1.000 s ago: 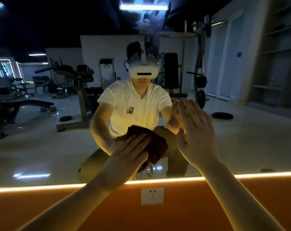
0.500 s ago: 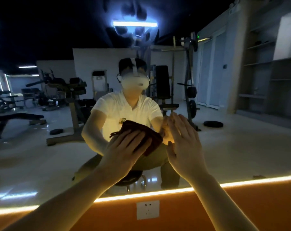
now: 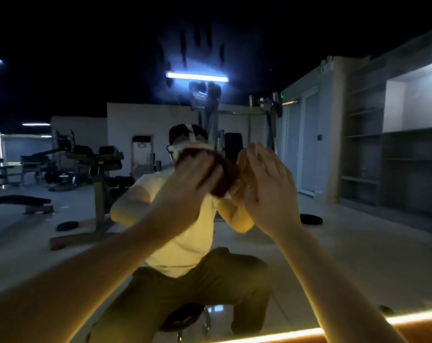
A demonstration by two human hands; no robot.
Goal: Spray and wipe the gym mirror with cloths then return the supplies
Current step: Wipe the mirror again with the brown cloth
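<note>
The gym mirror (image 3: pixel 358 256) fills the view and reflects a seated person and the gym behind. My left hand (image 3: pixel 192 179) presses a dark red-brown cloth (image 3: pixel 225 177) flat against the glass at about head height of the reflection. My right hand (image 3: pixel 267 184) lies just to the right of it, fingers together and flat on the glass; a pale edge shows at its fingertips, and whether it is a cloth I cannot tell. Wet smears and drips (image 3: pixel 197 50) mark the glass high up, around the reflected ceiling lamp. No spray bottle is in view.
A glowing light strip (image 3: pixel 296 334) runs along the mirror's bottom edge above an orange wall. The reflection shows weight benches (image 3: pixel 19 201) at left, a round stool (image 3: pixel 182 318) under the person, shelves (image 3: pixel 363 154) at right.
Both hands have slid upward on the glass, the left one carrying the cloth from chest height to head height of the reflection. The view has tilted up; the wall socket has dropped out of sight.
</note>
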